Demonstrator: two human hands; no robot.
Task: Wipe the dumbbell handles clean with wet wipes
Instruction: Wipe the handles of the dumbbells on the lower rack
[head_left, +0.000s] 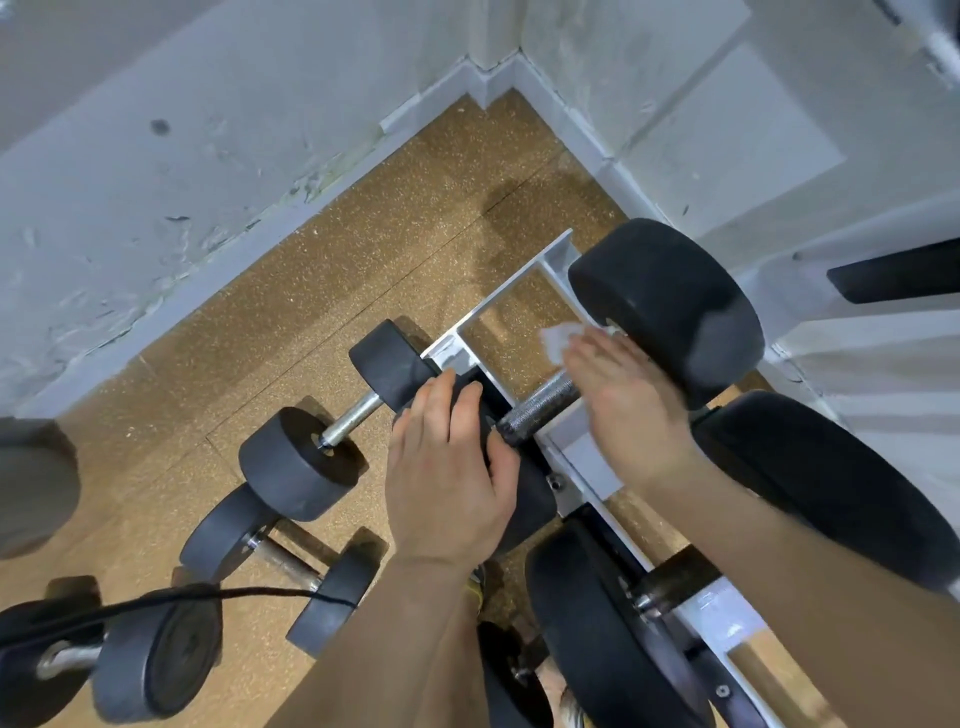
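A white rack (519, 291) stands in a corner between two scuffed grey walls (156, 171) on a speckled brown floor (322, 291). Three loose weights lie on the floor to the left: one with a chrome bar (311, 457), a second (280, 566) just nearer, and a third (109, 665) at the lower left. A black cable (208, 595) runs across the last two. Two more black weights sit on the rack, one (597, 629) close below and one (831, 493) on the right, and the right forearm passes over both.

The dumbbell (665, 306) lies across the rack's top end, its far head up by the right wall and its near head under the left hand (452, 467). That hand is laid flat over the near head, fingers nearly straight and reaching over its top, thumb beside the end of the handle (540, 410). The knurled handle shows bare between the two hands. The right hand (623, 400) covers the handle's far part, back up, fingers together and fairly straight, pressing the wipe (558, 340) against it. A white corner of the wipe sticks out past the fingertips, and the thumb is hidden
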